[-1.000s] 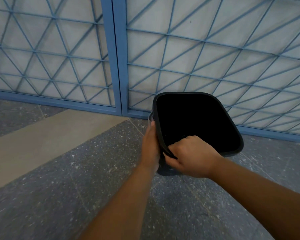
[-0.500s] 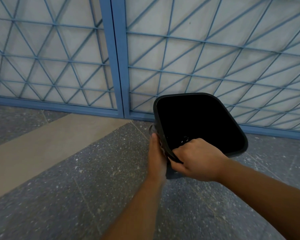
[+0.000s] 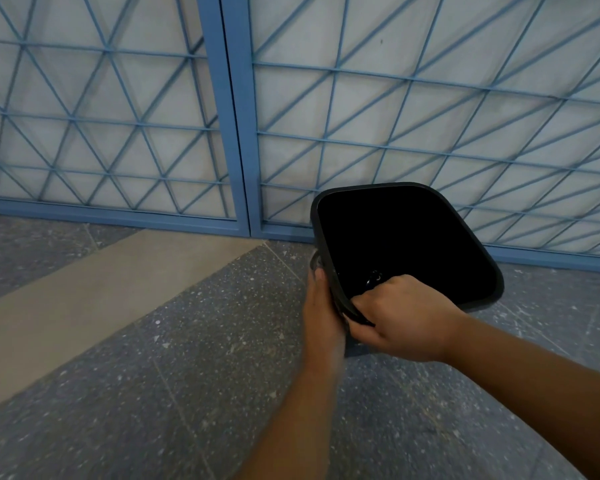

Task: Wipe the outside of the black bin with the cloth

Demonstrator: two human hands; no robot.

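Observation:
The black bin (image 3: 399, 237) stands on the floor tilted, its open mouth facing me, inside dark. My right hand (image 3: 402, 317) grips the bin's near rim at the lower left corner, fingers curled over the edge. My left hand (image 3: 321, 313) lies flat against the bin's left outer side. A small bit of dark grey cloth (image 3: 314, 263) shows just above its fingertips; the rest of the cloth is hidden under the palm. The bin's outer walls are mostly out of sight.
A blue metal lattice gate (image 3: 236, 133) with pale panels stands right behind the bin. The floor is speckled grey stone (image 3: 187, 375) with a beige strip (image 3: 84, 299) running to the left.
My left hand has slid down along the bin's left side, toward me. The right hand keeps its grip on the rim. The bin has shifted slightly.

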